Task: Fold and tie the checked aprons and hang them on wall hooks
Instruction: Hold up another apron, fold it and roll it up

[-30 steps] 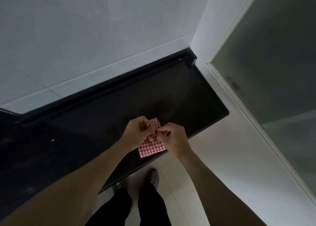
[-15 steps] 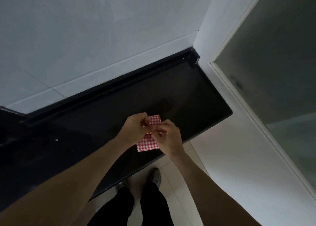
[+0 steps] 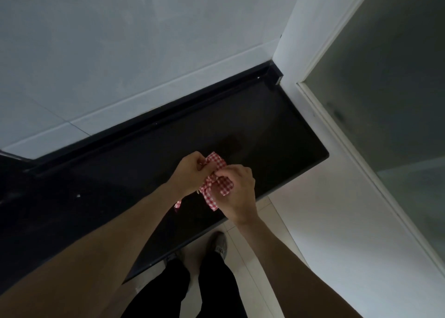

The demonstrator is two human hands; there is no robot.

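Tying step: left hand (image 3: 190,173) and right hand (image 3: 237,190) both pinched the folded red-checked apron (image 3: 216,185) over the black counter (image 3: 277,134). Next probably cinch the knot.

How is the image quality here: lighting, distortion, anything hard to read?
Head view: dim and underexposed; the black counter swallows detail, faintly reflecting the hands; wide-angle bends the wall lines; the red checked apron stays readable between left hand and right hand.

Both forearms reach fwd, bare. Left hand (image 3: 190,173) & right hand (image 3: 238,187) close together, fingers curled, each pinching small red-white checked cloth bundle (image 3: 216,180).
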